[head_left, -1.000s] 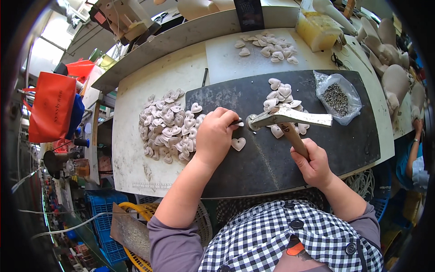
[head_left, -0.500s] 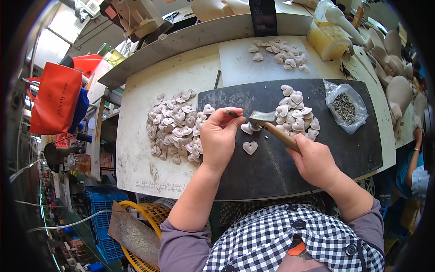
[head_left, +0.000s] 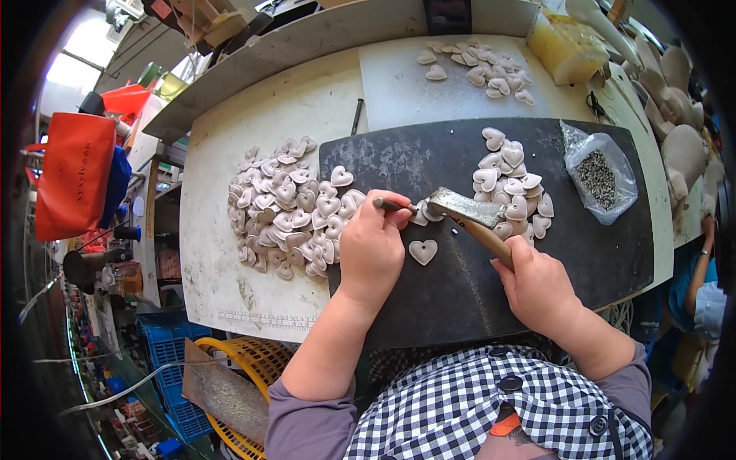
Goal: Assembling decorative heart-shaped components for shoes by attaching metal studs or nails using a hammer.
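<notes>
My left hand (head_left: pixel 372 253) pinches a short dark metal punch (head_left: pixel 393 205), which lies tilted with its tip towards a pale heart-shaped piece (head_left: pixel 419 218) on the black mat. Close beside that tip is the steel head of a hammer (head_left: pixel 469 208). My right hand (head_left: pixel 538 285) is wrapped round its wooden handle. The hammer head partly covers the spot, so whether it touches the punch cannot be made out. A single heart with a small central hole (head_left: pixel 422 252) lies just nearer to me. Left of my left hand spreads a large heap of hearts (head_left: pixel 285 208).
A smaller pile of hearts (head_left: pixel 512 178) sits right of the hammer, near a clear bag of small metal bits (head_left: pixel 598 180). More hearts (head_left: pixel 498 77) lie on a white board at the back. A dark rod (head_left: pixel 357 116) rests beyond the mat (head_left: pixel 583 264).
The punch in my left hand has tipped flatter, and its tip has come closer to the hammer head. My view has shifted slightly. Both hands keep their hold.
</notes>
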Demonstrator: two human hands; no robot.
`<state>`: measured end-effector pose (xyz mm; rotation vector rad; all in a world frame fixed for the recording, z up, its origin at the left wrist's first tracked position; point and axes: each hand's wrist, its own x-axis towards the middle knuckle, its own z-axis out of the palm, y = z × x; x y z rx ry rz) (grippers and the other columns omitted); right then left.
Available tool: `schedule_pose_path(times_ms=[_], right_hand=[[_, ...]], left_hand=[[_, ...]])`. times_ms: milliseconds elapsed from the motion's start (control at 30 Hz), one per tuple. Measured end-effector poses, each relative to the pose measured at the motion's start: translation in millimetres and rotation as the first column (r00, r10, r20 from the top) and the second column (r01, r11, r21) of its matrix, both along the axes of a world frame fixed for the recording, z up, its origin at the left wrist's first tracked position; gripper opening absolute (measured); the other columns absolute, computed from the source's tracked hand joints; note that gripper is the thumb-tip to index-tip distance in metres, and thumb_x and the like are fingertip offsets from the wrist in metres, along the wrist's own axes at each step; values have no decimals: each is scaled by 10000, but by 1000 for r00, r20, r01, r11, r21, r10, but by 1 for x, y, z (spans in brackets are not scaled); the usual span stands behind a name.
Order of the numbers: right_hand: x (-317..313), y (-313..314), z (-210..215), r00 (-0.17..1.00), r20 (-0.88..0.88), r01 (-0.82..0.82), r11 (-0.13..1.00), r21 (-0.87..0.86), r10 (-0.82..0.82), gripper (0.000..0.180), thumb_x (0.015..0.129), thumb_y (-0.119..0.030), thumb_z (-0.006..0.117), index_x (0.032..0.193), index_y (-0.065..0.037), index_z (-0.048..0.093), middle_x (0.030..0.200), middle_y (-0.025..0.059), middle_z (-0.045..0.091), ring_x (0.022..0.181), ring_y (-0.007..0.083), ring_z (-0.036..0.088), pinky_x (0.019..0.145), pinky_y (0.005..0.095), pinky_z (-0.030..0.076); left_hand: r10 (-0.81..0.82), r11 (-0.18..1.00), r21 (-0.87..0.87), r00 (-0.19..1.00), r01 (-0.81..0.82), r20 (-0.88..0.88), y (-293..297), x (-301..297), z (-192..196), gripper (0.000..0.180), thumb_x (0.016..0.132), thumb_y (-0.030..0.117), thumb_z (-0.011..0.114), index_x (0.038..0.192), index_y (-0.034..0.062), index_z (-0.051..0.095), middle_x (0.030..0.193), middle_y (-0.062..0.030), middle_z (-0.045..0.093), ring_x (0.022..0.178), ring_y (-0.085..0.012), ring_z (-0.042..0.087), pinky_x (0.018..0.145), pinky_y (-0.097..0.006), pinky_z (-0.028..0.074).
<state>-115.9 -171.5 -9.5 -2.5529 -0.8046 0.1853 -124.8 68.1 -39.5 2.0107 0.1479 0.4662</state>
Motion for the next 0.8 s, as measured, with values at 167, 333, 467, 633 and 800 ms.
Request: schedule_pose_path(times_ms=[167,333,467,633,800], right_hand=[[2,-1,1,999,44,-12,1000,24,11,283,923,-161,638,1078,0,465,775,164,638,655,362,657,553,435,531],[2,-1,-3,1000,7,5,1000,30,-5,264,929,-158,628,1065,-6,460,778,172,642,657,370,656,559,447,530],[1,-2,0,1000,-28,14,1000,14,-14,249,934,-162,622,1057,-16,463,787,183,650,660,375,657,566,460,529],[5,-7,1,998,-58,21,997,74,-17,237,928,-147,630,1068,-20,487,813,203,656,668,385,650,591,451,524],[9,-11,34,1000,-22,-9,914,405,19,224,951,-122,618,1119,-1,532,829,159,670,701,309,681,617,403,529]], left_hand=[[-34,925,381,997,2,76,-9,6,5,214,790,-95,604,944,52,579,823,-112,653,745,-292,667,629,-370,507],[83,983,-158,994,-93,-64,-6,3,0,35,969,31,575,975,4,596,836,-102,700,760,-169,718,669,-284,567],[75,987,-140,997,-79,-31,-6,2,-3,33,964,25,569,974,22,600,852,-109,706,741,-198,719,642,-294,557],[-55,936,350,997,35,47,-8,8,0,100,894,25,588,976,82,595,821,-95,675,745,-298,655,659,-378,509],[-54,898,440,992,-1,112,-8,9,-3,96,858,45,606,949,68,581,793,-88,652,734,-305,627,660,-402,496]])
